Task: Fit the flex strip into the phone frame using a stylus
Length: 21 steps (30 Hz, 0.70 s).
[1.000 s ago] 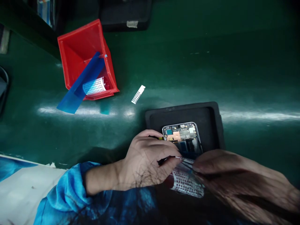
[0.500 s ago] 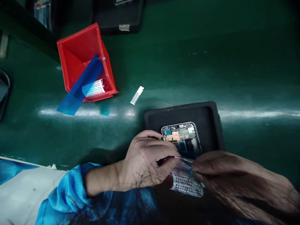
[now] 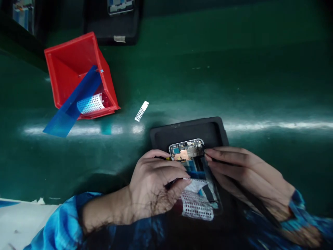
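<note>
An opened phone (image 3: 191,152), its circuit board showing, lies in a black tray (image 3: 166,133). My left hand (image 3: 158,184) is closed beside the phone's left edge, thumb and finger pinching a curled sticker sheet (image 3: 197,206) with rows of dark dots. That sheet hangs over the lower part of the phone. My right hand (image 3: 244,166) is closed in a pinch at the board's upper right corner, on what looks like dark, thin tweezers (image 3: 203,150); the fingers hide most of them. Whether a sticker is at their tip cannot be made out.
Left of the tray stands a red bin (image 3: 109,83) with a blue film strip (image 3: 70,104) and a rolled dotted sheet (image 3: 91,103) inside. A small dotted strip (image 3: 142,111) lies on the green table. Another black tray (image 3: 104,36) holds a phone (image 3: 121,6) at the back.
My right hand has moved from the sticker sheet up to the upper right of the phone's board. My left hand keeps pinching the sheet. The whole view has shifted a little.
</note>
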Each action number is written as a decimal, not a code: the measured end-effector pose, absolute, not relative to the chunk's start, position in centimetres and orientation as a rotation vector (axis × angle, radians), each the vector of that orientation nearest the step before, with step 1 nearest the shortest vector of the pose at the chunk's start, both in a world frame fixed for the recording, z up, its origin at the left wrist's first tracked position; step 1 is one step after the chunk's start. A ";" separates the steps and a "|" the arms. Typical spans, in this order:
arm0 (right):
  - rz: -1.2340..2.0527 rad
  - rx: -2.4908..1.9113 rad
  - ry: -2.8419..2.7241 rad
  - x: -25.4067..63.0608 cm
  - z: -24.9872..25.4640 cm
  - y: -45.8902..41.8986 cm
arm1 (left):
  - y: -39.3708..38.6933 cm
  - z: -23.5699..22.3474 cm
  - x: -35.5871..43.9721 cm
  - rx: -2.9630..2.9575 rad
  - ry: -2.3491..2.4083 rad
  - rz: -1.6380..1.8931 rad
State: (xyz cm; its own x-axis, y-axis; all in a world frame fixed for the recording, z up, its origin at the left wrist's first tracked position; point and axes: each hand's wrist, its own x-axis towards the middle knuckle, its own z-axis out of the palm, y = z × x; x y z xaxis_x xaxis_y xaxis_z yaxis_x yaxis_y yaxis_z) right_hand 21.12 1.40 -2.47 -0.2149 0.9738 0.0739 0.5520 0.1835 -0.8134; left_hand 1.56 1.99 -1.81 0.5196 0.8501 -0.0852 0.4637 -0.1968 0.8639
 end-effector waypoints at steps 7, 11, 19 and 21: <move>0.600 -1.149 -2.273 21.6 -2.3 1.9 | 1.9 -2.0 1.6 1.819 1.104 0.524; 0.572 -1.113 -2.307 21.3 -2.5 2.1 | 1.9 -1.9 1.6 1.824 1.085 0.498; 0.584 -1.096 -2.343 21.5 -2.7 2.0 | 1.8 -1.9 1.3 1.810 1.069 0.468; 0.579 -1.085 -2.340 21.5 -2.7 2.0 | 1.8 -1.9 1.3 1.808 1.065 0.466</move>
